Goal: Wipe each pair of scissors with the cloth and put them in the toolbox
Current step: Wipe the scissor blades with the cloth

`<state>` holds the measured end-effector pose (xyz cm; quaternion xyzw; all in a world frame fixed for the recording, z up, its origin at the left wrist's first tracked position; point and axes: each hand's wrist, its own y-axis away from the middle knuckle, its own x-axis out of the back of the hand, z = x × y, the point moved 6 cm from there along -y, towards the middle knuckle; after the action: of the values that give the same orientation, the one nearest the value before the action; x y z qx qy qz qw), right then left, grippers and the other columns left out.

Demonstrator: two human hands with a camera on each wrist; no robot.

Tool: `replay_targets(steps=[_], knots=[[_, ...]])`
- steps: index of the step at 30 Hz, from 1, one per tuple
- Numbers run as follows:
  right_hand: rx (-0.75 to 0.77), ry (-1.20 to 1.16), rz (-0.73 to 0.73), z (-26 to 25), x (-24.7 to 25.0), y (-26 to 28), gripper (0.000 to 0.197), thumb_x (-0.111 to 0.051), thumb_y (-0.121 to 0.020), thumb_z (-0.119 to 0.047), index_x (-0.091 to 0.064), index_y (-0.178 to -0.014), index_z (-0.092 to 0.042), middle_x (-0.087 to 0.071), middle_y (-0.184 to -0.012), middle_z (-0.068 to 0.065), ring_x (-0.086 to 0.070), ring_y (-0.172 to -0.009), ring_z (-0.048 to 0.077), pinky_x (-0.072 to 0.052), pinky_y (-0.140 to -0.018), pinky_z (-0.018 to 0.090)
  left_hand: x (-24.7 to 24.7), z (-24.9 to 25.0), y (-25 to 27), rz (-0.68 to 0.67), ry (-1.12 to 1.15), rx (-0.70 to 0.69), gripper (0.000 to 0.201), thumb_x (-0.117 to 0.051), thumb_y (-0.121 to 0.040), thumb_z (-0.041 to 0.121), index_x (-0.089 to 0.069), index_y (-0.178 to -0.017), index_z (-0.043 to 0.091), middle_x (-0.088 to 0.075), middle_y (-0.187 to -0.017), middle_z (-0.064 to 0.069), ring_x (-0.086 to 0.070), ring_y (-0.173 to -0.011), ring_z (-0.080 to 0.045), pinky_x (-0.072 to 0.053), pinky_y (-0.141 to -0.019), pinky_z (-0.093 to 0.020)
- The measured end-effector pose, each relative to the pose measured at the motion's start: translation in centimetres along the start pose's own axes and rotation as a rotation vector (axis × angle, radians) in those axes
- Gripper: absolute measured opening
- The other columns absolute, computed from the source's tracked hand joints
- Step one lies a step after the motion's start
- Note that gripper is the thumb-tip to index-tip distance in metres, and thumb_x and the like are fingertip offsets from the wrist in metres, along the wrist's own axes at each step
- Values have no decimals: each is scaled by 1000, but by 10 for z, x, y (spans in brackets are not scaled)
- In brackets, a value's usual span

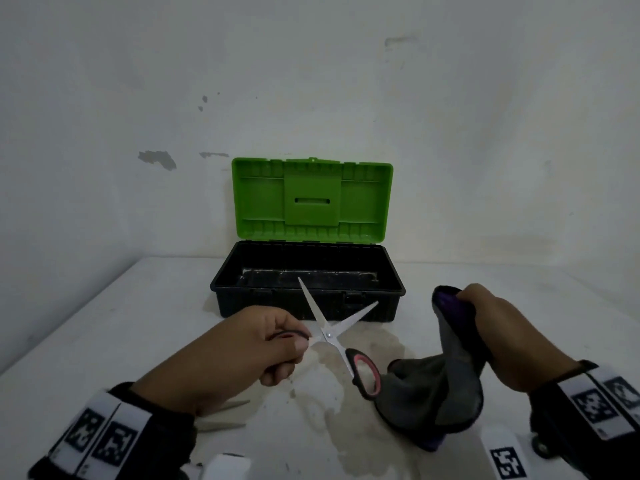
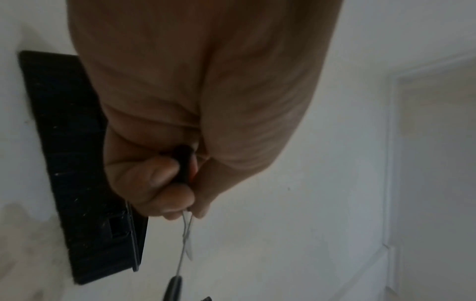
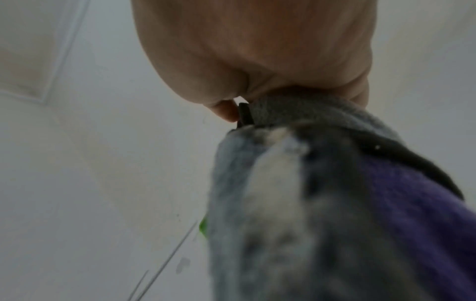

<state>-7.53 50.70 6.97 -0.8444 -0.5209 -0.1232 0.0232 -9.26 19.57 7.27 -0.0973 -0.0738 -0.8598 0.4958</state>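
Note:
My left hand (image 1: 273, 344) grips one black-and-red handle of a pair of scissors (image 1: 332, 327), held above the table in front of the toolbox. Its blades are spread wide apart, and the other handle (image 1: 365, 375) hangs free toward the cloth. In the left wrist view the fingers (image 2: 159, 179) curl round the black handle (image 2: 184, 160). My right hand (image 1: 485, 313) holds a grey and purple cloth (image 1: 446, 382) bunched at its top, its lower part draping onto the table. The right wrist view shows the cloth (image 3: 322, 203) hanging from the fist. The black toolbox (image 1: 308, 292) stands with its green lid (image 1: 311, 199) raised.
Another pair of scissors (image 1: 221, 415) lies on the white table (image 1: 138, 323) under my left forearm, only its pale blades showing. A stained patch marks the table in front of the toolbox. A wall rises right behind the toolbox. Marker tags sit at the near edge.

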Motion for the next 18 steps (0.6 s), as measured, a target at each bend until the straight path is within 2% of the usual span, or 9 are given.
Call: replay_targets(steps=[5,7,9,11,12,14,15,17,18], knots=[[149,29,8,-26,7,-12,32,-51,-101,-24,-66,-77,-9,-64,-84,16,-58,-83,29,-43,-77,43,-1,-9,-3,94,246,63,10,-69,-86,11,-72,-78,4,-57,-68,-11,-48,-55,-14,-38,-46,-21],[254,79,-41,-39,-2,-12,33,-55,-100,-25,-70,-75,-11,-67,-79,20,-60,-79,29,-44,-74,42,-6,-12,-5,151,374,106,11,-71,-81,14,-71,-72,9,-56,-68,-9,-47,-53,-12,-36,-44,-21],[340,64,-83,-51,-13,-7,26,-59,-99,-23,-75,-80,-14,-71,-83,24,-62,-74,29,-48,-72,42,-11,-14,-6,196,467,128,9,-75,-71,21,-71,-70,13,-55,-68,-7,-49,-55,-13,-38,-46,-23],[397,41,-126,-59,-25,-1,21,-60,-98,-23,-76,-86,-19,-68,-79,28,-56,-64,32,-44,-61,42,-17,-17,-7,242,542,140,15,-75,-67,27,-73,-72,14,-59,-71,-7,-55,-60,-16,-43,-53,-27],[402,27,-159,-60,-31,2,20,-59,-98,-22,-75,-88,-17,-62,-73,29,-48,-58,31,-38,-53,37,-20,-19,-7,264,586,147,17,-75,-69,28,-73,-76,13,-61,-73,-8,-59,-63,-18,-46,-58,-30],[406,31,-214,-57,-43,5,21,-57,-99,-19,-72,-89,-10,-55,-64,20,-40,-47,22,-29,-42,22,-28,-21,-6,285,666,161,21,-69,-82,30,-69,-86,9,-65,-76,-10,-66,-71,-26,-50,-68,-39],[411,52,-231,-55,-47,8,21,-56,-100,-18,-72,-89,-9,-56,-62,15,-43,-43,18,-30,-40,20,-32,-21,-6,291,681,165,26,-64,-89,33,-65,-91,7,-66,-76,-10,-68,-74,-31,-52,-72,-44],[418,92,-262,-49,-55,13,24,-54,-101,-20,-71,-85,-14,-64,-64,4,-52,-51,11,-40,-49,22,-35,-21,-4,331,645,169,37,-55,-95,42,-60,-99,6,-68,-69,-9,-69,-73,-35,-55,-78,-51],[414,105,-277,-45,-57,15,26,-53,-102,-22,-70,-82,-16,-65,-65,1,-55,-56,10,-41,-55,24,-35,-21,-3,361,616,166,39,-52,-95,46,-60,-102,8,-69,-66,-7,-70,-71,-34,-58,-75,-51]])
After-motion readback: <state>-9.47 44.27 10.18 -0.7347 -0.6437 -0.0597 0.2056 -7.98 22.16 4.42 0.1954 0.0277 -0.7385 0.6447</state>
